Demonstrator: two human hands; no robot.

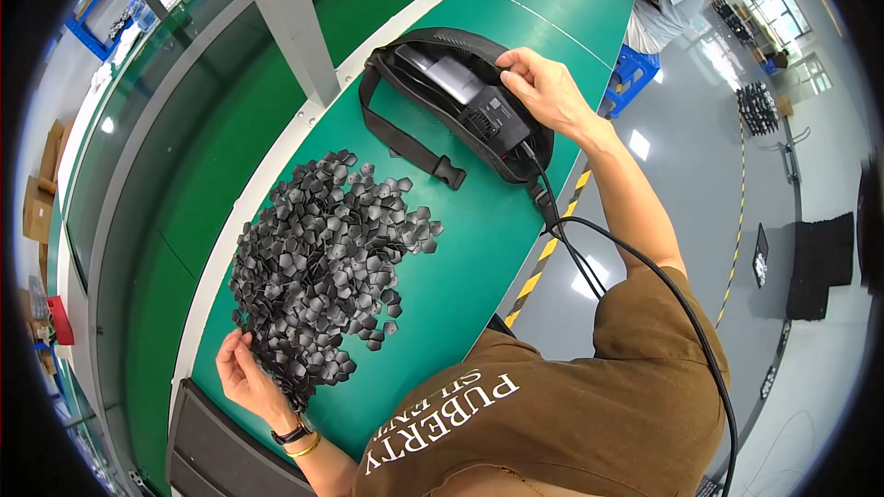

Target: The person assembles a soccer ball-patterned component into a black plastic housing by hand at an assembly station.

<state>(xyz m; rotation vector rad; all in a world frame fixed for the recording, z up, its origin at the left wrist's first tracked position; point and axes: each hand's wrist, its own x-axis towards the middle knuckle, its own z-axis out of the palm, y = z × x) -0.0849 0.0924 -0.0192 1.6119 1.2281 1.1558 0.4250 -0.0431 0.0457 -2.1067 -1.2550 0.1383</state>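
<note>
My right hand (552, 99) is closed in a pinch at the rim of a black waist bag (437, 39), which lies unzipped on the green table. Inside the bag sit a dark grey electronic device (442, 72) and a black box (497, 118) with a cable plugged into it. At the lower left, my left hand (247, 379) rests beside a big heap of small black five-sided pieces (313, 248). Its thumb and fingertips are drawn together at the heap's edge; whatever they hold is too small to make out.
A black strap with a buckle (448, 172) lies between bag and heap. The black cable (635, 253) runs past my right arm. A grey post (290, 23) stands at the table's far edge (249, 193). Another person (677, 0) sits by a blue stool (632, 78) at the upper right.
</note>
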